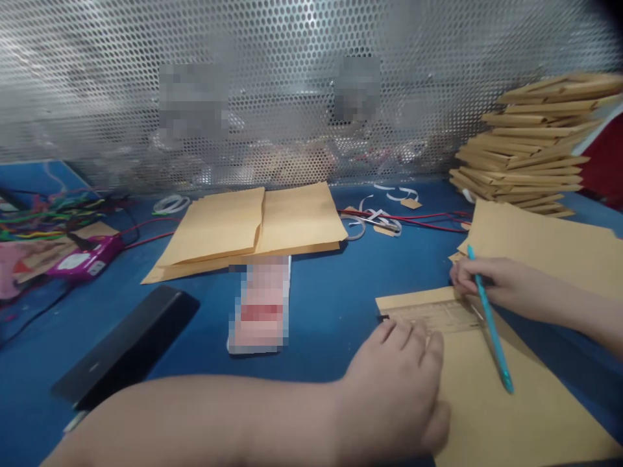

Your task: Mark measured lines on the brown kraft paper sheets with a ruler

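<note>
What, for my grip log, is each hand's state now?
Left hand: palm down at the clear ruler; grip unclear.
Right hand: closed, holding the teal pen.

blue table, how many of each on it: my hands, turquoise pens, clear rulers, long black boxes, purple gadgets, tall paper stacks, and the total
Hands: 2, left hand and right hand
Turquoise pen: 1
Clear ruler: 1
Long black box: 1
Purple gadget: 1
Tall paper stack: 1
Total: 7
</note>
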